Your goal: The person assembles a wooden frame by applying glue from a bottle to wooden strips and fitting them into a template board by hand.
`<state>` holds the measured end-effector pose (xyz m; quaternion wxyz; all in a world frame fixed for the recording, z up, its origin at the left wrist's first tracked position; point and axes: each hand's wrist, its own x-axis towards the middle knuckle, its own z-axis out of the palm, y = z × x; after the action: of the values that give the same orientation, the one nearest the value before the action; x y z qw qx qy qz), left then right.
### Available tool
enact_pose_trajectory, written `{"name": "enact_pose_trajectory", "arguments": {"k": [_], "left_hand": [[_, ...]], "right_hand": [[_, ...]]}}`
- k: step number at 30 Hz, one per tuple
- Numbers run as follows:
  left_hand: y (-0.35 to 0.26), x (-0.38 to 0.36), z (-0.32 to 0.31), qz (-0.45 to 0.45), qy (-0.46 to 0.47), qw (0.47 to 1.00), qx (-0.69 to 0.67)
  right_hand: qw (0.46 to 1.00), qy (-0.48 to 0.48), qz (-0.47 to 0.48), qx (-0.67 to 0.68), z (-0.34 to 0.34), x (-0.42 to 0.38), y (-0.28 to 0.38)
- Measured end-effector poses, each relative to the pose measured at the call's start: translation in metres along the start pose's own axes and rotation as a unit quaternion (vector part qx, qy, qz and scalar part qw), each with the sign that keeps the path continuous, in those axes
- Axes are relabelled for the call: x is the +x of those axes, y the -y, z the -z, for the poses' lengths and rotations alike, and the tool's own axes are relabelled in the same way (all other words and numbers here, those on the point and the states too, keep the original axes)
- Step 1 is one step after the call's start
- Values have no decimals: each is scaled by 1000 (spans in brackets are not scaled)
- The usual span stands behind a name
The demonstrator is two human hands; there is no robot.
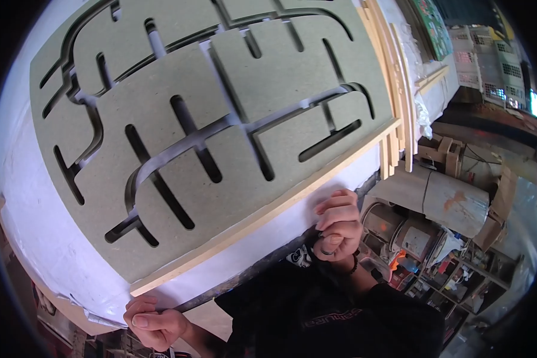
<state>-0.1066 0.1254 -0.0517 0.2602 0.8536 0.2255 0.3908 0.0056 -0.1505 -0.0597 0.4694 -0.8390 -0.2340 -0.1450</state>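
Observation:
A large grey-green board (185, 77) with curved and straight slots cut through it lies on a table covered in white sheeting (244, 250). Along the board's near edge runs a pale wooden strip (268, 210). My left hand (154, 322) is closed at the table's edge, just below the strip's left end, with its thumb folded over curled fingers. Farther right, my right hand (340, 227) rests in a loose fist over the near table edge, its thumb against the fingers. I see nothing held in either hand, though the insides of both fists are partly hidden.
Several wooden strips (394, 89) lie along the board's right side, beside crumpled clear plastic (422, 116). A stack of colourful printed panels (432, 30) sits at the far right. Below are metal drums (414, 230) and a cluttered shelf (459, 280). Pale plastic crates (483, 59) stand beyond.

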Motion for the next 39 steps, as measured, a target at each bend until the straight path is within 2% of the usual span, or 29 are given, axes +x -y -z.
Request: {"name": "enact_pose_trajectory", "arguments": {"k": [9,12,15,16,18,19,20,21,23,24,26,32,36,39], "left_hand": [[-1,0,0,-12,3,1000,15],[1,1,2,-15,14,999,29],[-7,4,-4,-10,-10,999,48],[-5,1,-3,13,-44,998,36],[2,6,-3,-51,-39,998,-4],[-3,6,-2,-8,-16,999,-26],[-8,9,0,44,8,997,-56],[-18,12,-4,123,-11,988,-96],[-21,15,-2,183,11,964,-191],[-26,16,-5,201,7,953,-227],[-32,19,-8,219,4,940,-263],[-36,13,-19,234,-35,927,-292],[-33,12,-21,234,-36,926,-295],[-39,17,-25,256,-40,922,-287]], "right_hand": [[997,53,6,52,5,8,-2],[987,117,89,57,9,16,-7],[985,121,101,70,12,13,-8],[987,104,76,101,12,11,-9],[980,74,15,186,10,18,-3],[981,90,40,168,14,29,4],[974,179,90,109,30,51,9],[957,248,136,72,37,78,15],[946,243,209,58,28,118,33],[929,288,225,63,25,141,43],[900,360,237,63,6,178,66],[841,461,281,16,-94,214,86],[821,479,303,61,-141,207,93],[814,506,267,101,-147,208,108]]}}
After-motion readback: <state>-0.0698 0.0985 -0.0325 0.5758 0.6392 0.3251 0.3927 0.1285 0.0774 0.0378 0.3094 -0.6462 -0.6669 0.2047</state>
